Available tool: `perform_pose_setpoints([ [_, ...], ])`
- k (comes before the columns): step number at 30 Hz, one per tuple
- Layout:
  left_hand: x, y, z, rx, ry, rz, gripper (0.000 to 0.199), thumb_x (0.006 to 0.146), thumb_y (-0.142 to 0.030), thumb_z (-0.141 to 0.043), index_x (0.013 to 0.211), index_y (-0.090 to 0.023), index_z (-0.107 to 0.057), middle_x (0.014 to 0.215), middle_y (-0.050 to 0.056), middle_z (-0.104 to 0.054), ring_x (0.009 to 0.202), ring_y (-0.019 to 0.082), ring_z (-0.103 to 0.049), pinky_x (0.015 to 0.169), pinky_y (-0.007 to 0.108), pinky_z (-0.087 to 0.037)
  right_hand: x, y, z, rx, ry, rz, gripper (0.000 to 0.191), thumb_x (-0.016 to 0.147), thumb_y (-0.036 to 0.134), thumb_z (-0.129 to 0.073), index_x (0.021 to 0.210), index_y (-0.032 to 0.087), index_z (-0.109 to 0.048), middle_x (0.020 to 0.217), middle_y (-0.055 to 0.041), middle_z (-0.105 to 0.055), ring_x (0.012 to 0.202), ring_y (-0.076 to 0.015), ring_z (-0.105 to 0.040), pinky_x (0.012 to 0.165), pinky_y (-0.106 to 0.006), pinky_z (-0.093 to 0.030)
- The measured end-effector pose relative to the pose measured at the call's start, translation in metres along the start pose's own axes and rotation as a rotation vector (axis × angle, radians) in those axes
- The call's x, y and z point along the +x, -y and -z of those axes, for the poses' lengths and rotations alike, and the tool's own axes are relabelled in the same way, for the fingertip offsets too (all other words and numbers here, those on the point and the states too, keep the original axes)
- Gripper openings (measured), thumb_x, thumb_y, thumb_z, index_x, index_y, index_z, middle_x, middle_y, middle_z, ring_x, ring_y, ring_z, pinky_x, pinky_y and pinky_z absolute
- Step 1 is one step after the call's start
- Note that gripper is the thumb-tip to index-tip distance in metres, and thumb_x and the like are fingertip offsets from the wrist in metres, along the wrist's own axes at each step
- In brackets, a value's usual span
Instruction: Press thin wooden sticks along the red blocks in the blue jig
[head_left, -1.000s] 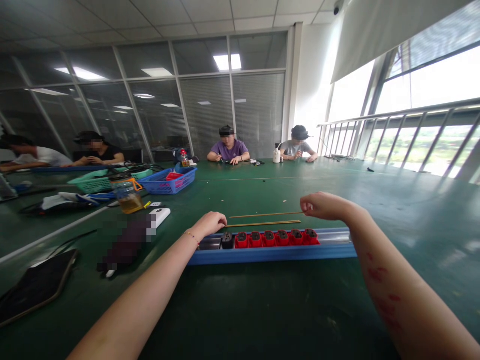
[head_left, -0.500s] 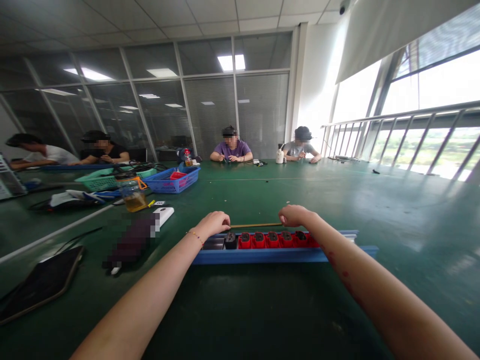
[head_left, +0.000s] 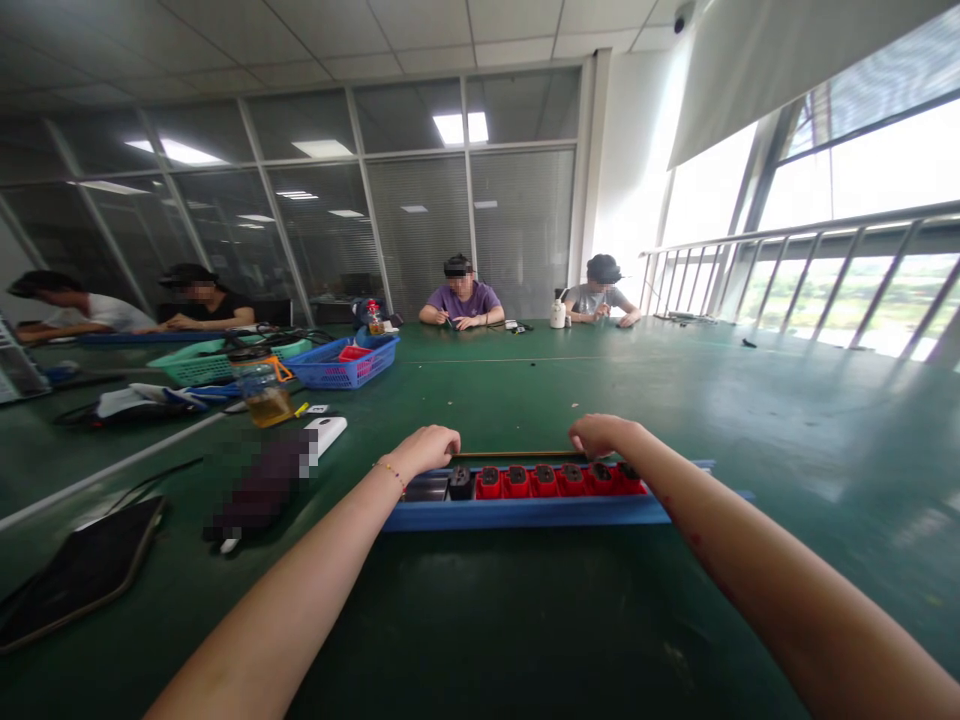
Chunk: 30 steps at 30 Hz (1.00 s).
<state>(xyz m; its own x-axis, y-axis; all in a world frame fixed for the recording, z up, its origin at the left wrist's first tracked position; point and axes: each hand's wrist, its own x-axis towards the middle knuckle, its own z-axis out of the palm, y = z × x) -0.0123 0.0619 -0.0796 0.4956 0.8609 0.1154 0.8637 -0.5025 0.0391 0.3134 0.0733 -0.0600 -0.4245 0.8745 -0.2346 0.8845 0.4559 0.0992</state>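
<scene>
A thin yellow-brown strip (head_left: 514, 454) runs straight between my two hands, just beyond the far edge of a long blue channel-shaped tray (head_left: 525, 515). Its left end is pinched in my left hand (head_left: 431, 445), whose fingertips are partly hidden. At the other end, my right hand (head_left: 598, 434) is closed with fingers bent down on the strip. In the tray a row of several red blocks with dark tops (head_left: 544, 483) stands side by side. Left of them are a black block (head_left: 460, 484) and a silvery metal piece (head_left: 426, 487). My right forearm covers the tray's right part.
On the green table (head_left: 480, 620), to the left, lie a phone-like tablet (head_left: 82, 565), a purple pouch (head_left: 262, 485), a jar of amber liquid (head_left: 268, 400), a blue basket (head_left: 345, 365) and a green basket (head_left: 202, 365). Several people sit across the table.
My right hand has shifted slightly to the right, showing more of the red blocks. The strip now looks thinner, level and longer between my hands. My left hand has barely moved.
</scene>
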Motion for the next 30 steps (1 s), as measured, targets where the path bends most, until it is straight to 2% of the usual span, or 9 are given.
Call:
perform_pose_setpoints([
  [6,-0.001,0.002,-0.001,-0.024,-0.011,0.006,0.016,0.061,-0.014,-0.052,0.071,-0.021,-0.062,0.074,0.0,-0.063,0.066,0.014,-0.057,0.058,0.021,-0.04,-0.007,-0.006,-0.003,0.136,-0.081,0.042,0.022,0.055,0.016,-0.058,0.076,0.019,-0.064,0.078,-0.0038,-0.065,0.07,-0.0193,-0.058,0.058,-0.026,-0.041],
  [9,-0.002,0.003,0.004,-0.133,-0.113,0.019,0.014,0.066,-0.019,-0.049,0.073,-0.02,-0.061,0.075,0.001,-0.062,0.068,0.014,-0.057,0.062,0.022,-0.042,-0.02,-0.016,-0.002,0.224,-0.205,0.043,0.019,0.064,0.02,-0.052,0.08,0.019,-0.063,0.077,-0.0024,-0.064,0.069,-0.0165,-0.057,0.06,-0.025,-0.041],
  [12,-0.003,0.0,0.014,-0.327,-0.224,0.021,0.015,0.071,-0.026,-0.047,0.077,-0.018,-0.059,0.079,0.001,-0.062,0.073,0.014,-0.057,0.067,0.024,-0.043,-0.034,-0.023,0.0,0.307,-0.343,0.016,0.025,0.073,0.022,-0.043,0.092,0.018,-0.059,0.084,-0.0035,-0.063,0.074,-0.0161,-0.056,0.065,-0.025,-0.042],
  [14,-0.003,-0.005,0.022,-0.442,-0.225,0.03,0.017,0.073,-0.03,-0.047,0.08,-0.018,-0.057,0.078,0.001,-0.062,0.073,0.015,-0.057,0.068,0.025,-0.044,-0.04,-0.025,0.003,0.374,-0.443,-0.005,0.026,0.075,0.022,-0.043,0.095,0.017,-0.057,0.088,-0.0041,-0.063,0.078,-0.0163,-0.056,0.069,-0.025,-0.042],
  [18,-0.011,-0.017,0.043,-0.635,-0.145,0.006,0.029,0.071,-0.04,-0.053,0.088,-0.017,-0.057,0.086,0.003,-0.063,0.076,0.015,-0.057,0.071,0.025,-0.044,-0.049,-0.021,0.012,0.451,-0.572,-0.011,0.02,0.071,0.023,-0.048,0.086,0.018,-0.06,0.079,-0.0027,-0.063,0.072,-0.0159,-0.055,0.066,-0.025,-0.041],
  [20,-0.016,-0.02,0.055,-0.709,-0.118,0.024,0.039,0.071,-0.047,-0.053,0.094,-0.016,-0.058,0.089,0.004,-0.063,0.077,0.014,-0.056,0.069,0.025,-0.044,-0.054,-0.017,0.019,0.453,-0.565,0.023,0.019,0.072,0.025,-0.049,0.085,0.018,-0.06,0.078,-0.0026,-0.063,0.071,-0.0153,-0.055,0.066,-0.024,-0.041],
  [24,-0.027,-0.018,0.072,-0.758,-0.078,0.169,0.053,0.075,-0.058,-0.042,0.091,-0.011,-0.063,0.075,0.005,-0.062,0.067,0.013,-0.053,0.059,0.022,-0.041,-0.073,-0.007,0.037,0.459,-0.46,0.084,0.03,0.076,0.038,-0.048,0.094,0.018,-0.06,0.079,-0.0026,-0.062,0.069,-0.0153,-0.054,0.063,-0.025,-0.04],
  [27,-0.032,-0.017,0.076,-0.762,0.003,0.134,0.049,0.072,-0.055,-0.048,0.089,-0.013,-0.065,0.072,0.004,-0.061,0.062,0.011,-0.05,0.054,0.021,-0.038,-0.091,-0.003,0.048,0.487,-0.317,0.111,0.043,0.076,0.052,-0.043,0.098,0.019,-0.06,0.077,-0.0027,-0.06,0.067,-0.0162,-0.052,0.06,-0.026,-0.039],
  [30,-0.035,-0.021,0.078,-0.767,0.094,0.074,0.042,0.068,-0.047,-0.057,0.096,-0.016,-0.065,0.079,0.003,-0.063,0.069,0.012,-0.051,0.057,0.021,-0.039,-0.105,-0.001,0.054,0.533,-0.171,0.135,0.049,0.075,0.059,-0.041,0.094,0.02,-0.063,0.079,-0.0032,-0.06,0.072,-0.0175,-0.052,0.062,-0.026,-0.039],
])
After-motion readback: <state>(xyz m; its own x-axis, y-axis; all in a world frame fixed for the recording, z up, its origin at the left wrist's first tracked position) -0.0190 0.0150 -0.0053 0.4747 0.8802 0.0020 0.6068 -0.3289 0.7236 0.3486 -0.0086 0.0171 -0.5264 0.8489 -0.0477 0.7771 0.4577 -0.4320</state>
